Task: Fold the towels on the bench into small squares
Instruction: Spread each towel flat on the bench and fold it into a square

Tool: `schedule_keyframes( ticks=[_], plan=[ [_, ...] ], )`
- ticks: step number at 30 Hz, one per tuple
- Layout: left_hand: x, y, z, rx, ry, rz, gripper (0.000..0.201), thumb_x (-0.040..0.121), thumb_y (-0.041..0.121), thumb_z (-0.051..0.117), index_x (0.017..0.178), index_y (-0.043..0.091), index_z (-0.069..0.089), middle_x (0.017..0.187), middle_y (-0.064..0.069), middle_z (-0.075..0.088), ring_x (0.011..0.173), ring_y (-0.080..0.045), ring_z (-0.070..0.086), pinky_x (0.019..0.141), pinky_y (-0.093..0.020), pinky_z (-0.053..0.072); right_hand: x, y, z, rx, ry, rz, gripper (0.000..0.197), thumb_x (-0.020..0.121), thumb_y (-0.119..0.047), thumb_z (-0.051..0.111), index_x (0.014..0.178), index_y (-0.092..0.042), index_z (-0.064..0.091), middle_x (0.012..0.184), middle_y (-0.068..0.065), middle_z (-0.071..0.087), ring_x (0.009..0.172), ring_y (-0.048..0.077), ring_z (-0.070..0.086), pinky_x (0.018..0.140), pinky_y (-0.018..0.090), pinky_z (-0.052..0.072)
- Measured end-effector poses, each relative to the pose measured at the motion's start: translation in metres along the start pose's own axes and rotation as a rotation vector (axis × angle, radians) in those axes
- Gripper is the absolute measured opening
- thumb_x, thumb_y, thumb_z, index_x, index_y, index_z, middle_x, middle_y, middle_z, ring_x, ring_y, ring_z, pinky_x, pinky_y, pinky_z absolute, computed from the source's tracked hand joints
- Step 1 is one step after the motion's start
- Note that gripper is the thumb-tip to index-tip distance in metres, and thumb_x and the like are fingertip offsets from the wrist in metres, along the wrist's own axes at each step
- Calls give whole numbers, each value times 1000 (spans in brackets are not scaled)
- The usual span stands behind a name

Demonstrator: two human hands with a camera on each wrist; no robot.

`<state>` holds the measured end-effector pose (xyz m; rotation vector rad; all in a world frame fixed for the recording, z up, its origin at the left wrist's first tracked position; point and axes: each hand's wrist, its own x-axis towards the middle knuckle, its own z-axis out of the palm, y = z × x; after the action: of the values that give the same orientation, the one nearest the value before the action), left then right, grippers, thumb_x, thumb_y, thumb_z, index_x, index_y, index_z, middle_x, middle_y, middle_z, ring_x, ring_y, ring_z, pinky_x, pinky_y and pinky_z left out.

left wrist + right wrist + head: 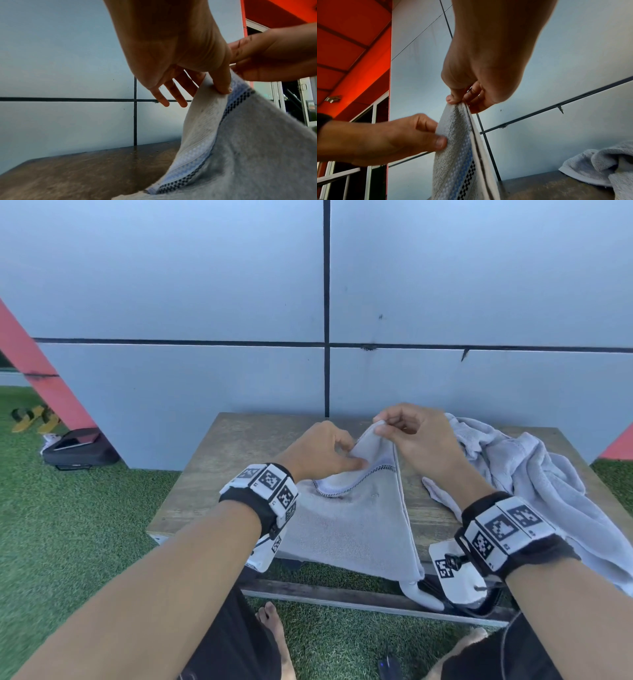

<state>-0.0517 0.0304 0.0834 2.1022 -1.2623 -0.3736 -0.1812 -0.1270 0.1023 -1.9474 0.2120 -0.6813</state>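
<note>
You had the grey towel [356, 518] spread over the middle of the wooden bench [219, 470], its near edge hanging over the front of the bench toward you. Your right hand [416, 440] was raised above the far part of the towel, thumb and fingers curled and pinching the towel's top corner so the cloth rose to a peak; the right wrist view showed the thumb and forefinger closed on that corner [458, 106]. Your left hand [322, 453] sat just beside it, lower and to the left, its thumb pressed onto the cloth near the checkered border [373, 470]. From the left wrist view the thumb [223, 83] pinched the lifted edge with at least one finger behind the cloth, while the other fingers [171, 93] stretched out loose and clear of it. The border strip ran down from the peak toward the bench surface. A second towel [534, 484], paler and crumpled, lay in a heap on the right end of the bench, close to your right wrist and apart from the one you held. The bench stood against a grey panelled wall [171, 285] on green turf [68, 508].
</note>
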Motion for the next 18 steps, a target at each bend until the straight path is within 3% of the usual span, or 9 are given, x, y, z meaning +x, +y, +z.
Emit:
schedule_keyframes(
  ticks=[2, 4, 6, 8, 10, 12, 13, 15, 18],
  plan=[
    [1, -9, -5, 68, -28, -28, 56, 70, 62, 71, 77, 7, 72, 81, -10, 68, 76, -28, 64, 79, -47, 55, 7, -8, -5, 6, 41, -33, 21, 86, -2, 72, 83, -23, 70, 82, 1, 70, 72, 3, 62, 74, 14, 50],
    [0, -17, -14, 92, -22, -33, 63, 70, 65, 70, 74, 2, 68, 80, -15, 65, 69, -28, 56, 72, -41, 50, 15, -13, -14, -16, 93, -48, 17, 87, -4, 72, 85, -21, 70, 81, -1, 69, 72, 3, 61, 73, 13, 49],
    [-2, -23, -27, 120, -6, -40, 59, 76, 59, 73, 72, 1, 67, 79, -17, 63, 66, -28, 50, 66, -39, 43, 24, -16, -24, -46, 155, -38, 11, 87, -6, 73, 88, -17, 71, 81, -1, 69, 70, 2, 60, 73, 14, 48],
    [-5, -29, -43, 160, 12, -83, 46, 82, 51, 76, 76, 5, 72, 81, -11, 67, 74, -29, 58, 68, -38, 45, 32, -14, -34, -71, 209, -6, 8, 87, -7, 74, 92, -13, 71, 80, -1, 68, 67, -2, 59, 71, 11, 48],
    [-8, -35, -58, 193, 32, -107, 34, 83, 47, 77, 76, 13, 74, 82, -2, 69, 77, -24, 62, 66, -27, 44, 38, -11, -41, -100, 245, 33, 8, 86, -9, 75, 93, -12, 72, 80, -1, 68, 67, 1, 59, 70, 11, 48],
    [-12, -39, -70, 254, 52, -117, 34, 83, 46, 77, 79, 13, 76, 83, -3, 70, 81, -24, 63, 62, -18, 39, 42, -9, -44, -125, 281, 53, 7, 87, -11, 74, 94, -12, 72, 81, 1, 68, 70, 6, 59, 70, 14, 49],
    [-14, -42, -74, 287, 64, -129, 34, 84, 46, 76, 82, 12, 76, 84, -6, 70, 83, -25, 63, 63, -18, 40, 44, -8, -46, -134, 307, 62, 7, 87, -12, 74, 93, -12, 73, 81, 1, 68, 70, 7, 59, 69, 14, 49],
    [-17, -48, -84, 285, 85, -163, 31, 84, 44, 77, 84, 13, 78, 85, -9, 71, 85, -25, 64, 70, -28, 48, 46, -5, -47, -157, 338, 89, 6, 88, -14, 74, 94, -14, 73, 79, -2, 68, 68, 5, 59, 65, 8, 47],
    [-23, -51, -97, 257, 89, -186, 24, 86, 39, 76, 90, 15, 78, 86, 2, 71, 90, -21, 64, 81, -33, 50, 51, 1, -48, -200, 357, 123, 7, 89, -14, 72, 96, -13, 73, 79, -4, 67, 68, 4, 58, 64, 6, 45]
  ],
)
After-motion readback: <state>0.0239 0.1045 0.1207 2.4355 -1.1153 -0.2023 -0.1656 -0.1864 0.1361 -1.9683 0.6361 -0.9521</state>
